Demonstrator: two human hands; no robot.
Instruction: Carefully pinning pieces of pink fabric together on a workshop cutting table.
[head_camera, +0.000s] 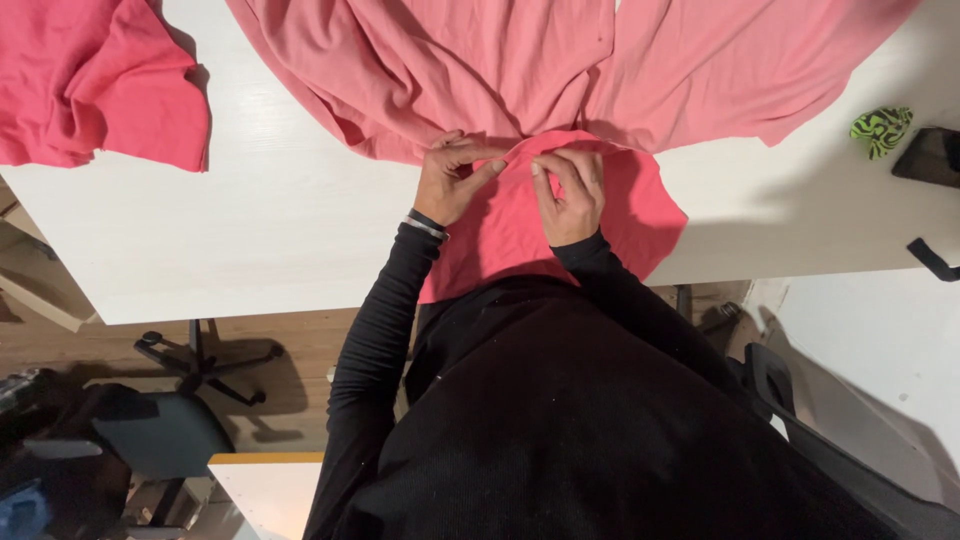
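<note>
- Pink cloth (480, 60) lies spread over the far half of the white desk (260, 230), bunched into folds where it comes toward the person.
- Nearer, a deeper coral piece (560, 225) hangs over the near edge of the desk and down toward the person's lap; its upper curved edge meets the pink cloth.
- Left hand (448, 180): its fingers (470, 152) are curled and pinched closed on the curved edge of the coral piece, thumb stretched toward the other hand. A thin bracelet (425, 226) sits at the wrist, just above the black sleeve.
- Right hand (570, 195): its fingers (560, 165) are bent and pressed down on the same edge, forefinger and thumb closed on the fabric just beside the left thumb.
- Both hands are near each other, almost touching, with the seam line of the fabric running between and under the fingertips; the coral piece lies below the fingers, the pink cloth above them.
- Another piece of coral fabric (90, 85) lies at the far left corner of the desk, well apart from the hands.
- At the right end of the desk sit a small green-and-black patterned thing (880, 128) and, just beside it, a dark phone (930, 155).
- Under the desk's left part, an office chair (160, 430) with a wheeled base stands on the wooden floor.
</note>
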